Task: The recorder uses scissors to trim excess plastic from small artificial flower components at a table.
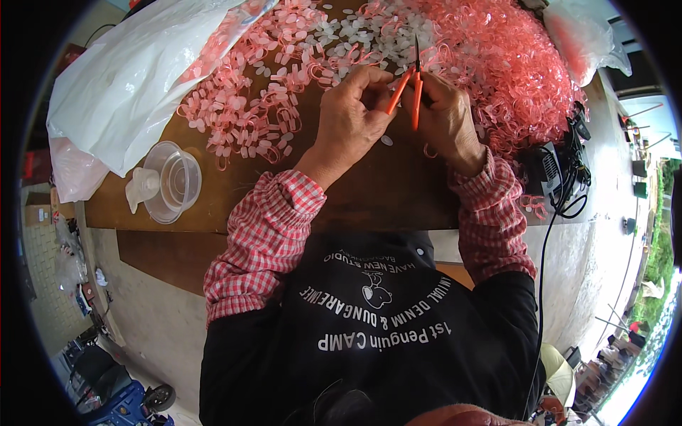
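Observation:
Orange-handled snips [416, 96] with a dark, narrow blade stand between my hands, the tip pointing away from me. My right hand [446, 117] has its fingers curled around them. Close by on the left, my left hand [349, 117] is closed, thumb and fingers pinched beside one orange handle; what they hold is hidden. Just beyond the hands lie small whitish oval plastic pieces [398, 35]. Pink looped plastic pieces with pale tabs [245, 117] are scattered to the left, and a large heap of translucent pink pieces [497, 57] rises on the right.
A white plastic bag [121, 92] covers the table's far left. Near it stands a clear round tub [186, 183] with a small whitish cup [144, 186] beside it. A black adapter with cables [558, 170] sits at the right edge. Another clear bag [586, 42] lies behind the heap.

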Demonstrator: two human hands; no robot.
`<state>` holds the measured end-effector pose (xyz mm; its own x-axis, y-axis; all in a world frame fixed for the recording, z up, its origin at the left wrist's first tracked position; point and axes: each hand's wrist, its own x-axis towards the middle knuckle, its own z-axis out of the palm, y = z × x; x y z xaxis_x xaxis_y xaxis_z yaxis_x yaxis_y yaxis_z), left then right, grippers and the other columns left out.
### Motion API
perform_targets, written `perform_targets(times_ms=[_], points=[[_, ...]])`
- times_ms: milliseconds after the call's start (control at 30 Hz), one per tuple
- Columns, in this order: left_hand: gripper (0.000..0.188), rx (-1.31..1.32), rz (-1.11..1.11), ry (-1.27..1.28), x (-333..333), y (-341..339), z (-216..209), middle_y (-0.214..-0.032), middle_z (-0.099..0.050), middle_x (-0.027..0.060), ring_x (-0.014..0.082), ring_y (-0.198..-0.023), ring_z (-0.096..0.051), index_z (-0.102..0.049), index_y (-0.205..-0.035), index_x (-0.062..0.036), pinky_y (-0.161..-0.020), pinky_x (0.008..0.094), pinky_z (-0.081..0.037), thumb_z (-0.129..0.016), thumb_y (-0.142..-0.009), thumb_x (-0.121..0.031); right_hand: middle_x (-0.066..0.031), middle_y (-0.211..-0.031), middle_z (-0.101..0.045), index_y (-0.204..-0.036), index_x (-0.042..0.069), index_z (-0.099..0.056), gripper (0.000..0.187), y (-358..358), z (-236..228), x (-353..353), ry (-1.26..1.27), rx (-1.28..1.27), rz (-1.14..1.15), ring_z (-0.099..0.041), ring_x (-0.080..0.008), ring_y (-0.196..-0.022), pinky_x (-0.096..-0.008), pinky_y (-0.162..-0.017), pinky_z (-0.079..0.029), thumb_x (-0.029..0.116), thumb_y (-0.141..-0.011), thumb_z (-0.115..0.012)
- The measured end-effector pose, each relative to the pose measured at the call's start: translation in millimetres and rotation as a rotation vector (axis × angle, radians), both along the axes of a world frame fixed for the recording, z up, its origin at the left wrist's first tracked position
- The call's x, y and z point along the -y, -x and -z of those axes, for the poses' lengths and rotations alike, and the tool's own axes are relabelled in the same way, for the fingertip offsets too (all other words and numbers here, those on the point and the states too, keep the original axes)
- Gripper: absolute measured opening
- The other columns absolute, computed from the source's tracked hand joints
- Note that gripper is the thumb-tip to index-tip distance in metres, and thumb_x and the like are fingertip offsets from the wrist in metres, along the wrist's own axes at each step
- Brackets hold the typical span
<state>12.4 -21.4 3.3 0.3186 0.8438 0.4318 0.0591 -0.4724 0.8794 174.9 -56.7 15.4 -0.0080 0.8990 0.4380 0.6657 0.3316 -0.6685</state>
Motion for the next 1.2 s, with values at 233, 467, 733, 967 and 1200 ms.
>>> perform_targets(times_ms=[233,467,733,967,1200], points=[[0.016,-0.016,-0.011,-0.072,4.4,-2.8,-4.6,-0.074,-0.062,0.0042,0.01,-0.064,-0.06,-0.063,-0.089,-0.0006,-0.061,0.0246,-0.05,-0.068,-0.075,0.001,-0.0176,-0.066,-0.061,-0.086,-0.001,-0.061,0.016,0.3,0.3,-1.8,0.024,-0.18,-0.022,-0.063,-0.0268,-0.056,-0.0363,-0.051,-0.046,0.014,-0.086,-0.067],[0.016,-0.056,-0.017,-0.044,1.4,-3.1,1.9,-0.075,-0.065,0.0083,0.0135,-0.066,-0.063,-0.064,-0.089,-0.0002,-0.06,0.0279,-0.051,-0.068,-0.074,-0.002,-0.0178,-0.068,-0.061,-0.091,-0.001,-0.061,0.014,-3.0,-0.6,-6.2,-0.119,0.027,-0.048,-0.062,-0.0338,-0.06,-0.039,-0.053,-0.048,0.011,-0.087,-0.065],[0.013,-0.048,0.005,-0.1,4.4,-4.5,0.1,-0.072,-0.063,0.0075,0.015,-0.063,-0.063,-0.062,-0.086,-0.001,-0.058,0.0269,-0.05,-0.067,-0.074,0.001,-0.009,-0.059,-0.059,-0.086,0.0,-0.063,0.014,-9.4,-2.3,-3.1,0.125,-0.206,0.008,-0.059,-0.0165,-0.052,-0.0312,-0.048,-0.046,0.013,-0.086,-0.064],[0.01,-0.155,0.089,-0.168,5.3,6.9,-6.0,-0.079,-0.063,0.0073,0.0171,-0.07,-0.064,-0.066,-0.086,-0.0022,-0.062,0.0266,-0.051,-0.067,-0.078,0.003,-0.0007,-0.065,-0.061,-0.085,0.001,-0.067,0.019,-39.4,-5.0,-9.1,0.26,-0.263,0.137,-0.053,-0.0049,-0.055,-0.0219,-0.049,-0.041,0.018,-0.092,-0.061],[0.016,0.019,0.095,0.218,-8.5,19.1,3.2,-0.085,-0.068,0.0035,0.008,-0.076,-0.062,-0.067,-0.098,0.0006,-0.069,0.0228,-0.051,-0.066,-0.082,0.002,-0.0036,-0.084,-0.07,-0.104,0.002,-0.068,0.023,-27.9,-9.7,-5.6,0.377,-0.345,-0.056,-0.059,-0.0043,-0.072,-0.022,-0.06,-0.047,0.015,-0.086,-0.071]])
